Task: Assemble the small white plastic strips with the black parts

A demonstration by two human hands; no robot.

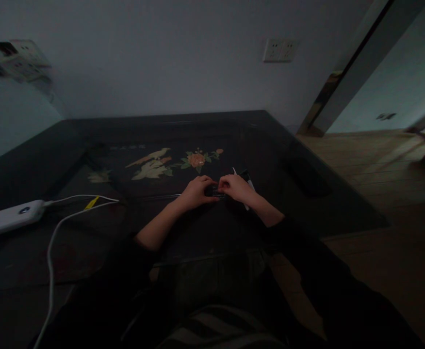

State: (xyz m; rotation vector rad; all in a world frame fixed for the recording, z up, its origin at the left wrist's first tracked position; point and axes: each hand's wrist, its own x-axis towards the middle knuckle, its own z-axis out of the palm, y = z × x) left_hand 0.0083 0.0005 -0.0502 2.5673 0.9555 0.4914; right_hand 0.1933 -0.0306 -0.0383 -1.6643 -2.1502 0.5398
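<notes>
My left hand (199, 191) rests low over the dark table (205, 228), its thumb and fingers curved around one side of a small dark, partly shiny object (217, 191). From the other side my right hand (236, 187) meets it, fingers bent in a pinch at the same spot. The object lies mostly hidden between the fingertips, and its kind does not show in the dim light. Partly covered by my right hand is a small dark and white item (249, 182) with a thin white strip sticking out.
On the left lies a white power bank (12, 218) with a white cable (52, 261) bearing a yellow tag (91, 202). A dark rectangular object (307, 177) is at the right. Flower and bird pictures (196, 159) decorate the tabletop. Behind stands a wall with sockets (280, 50).
</notes>
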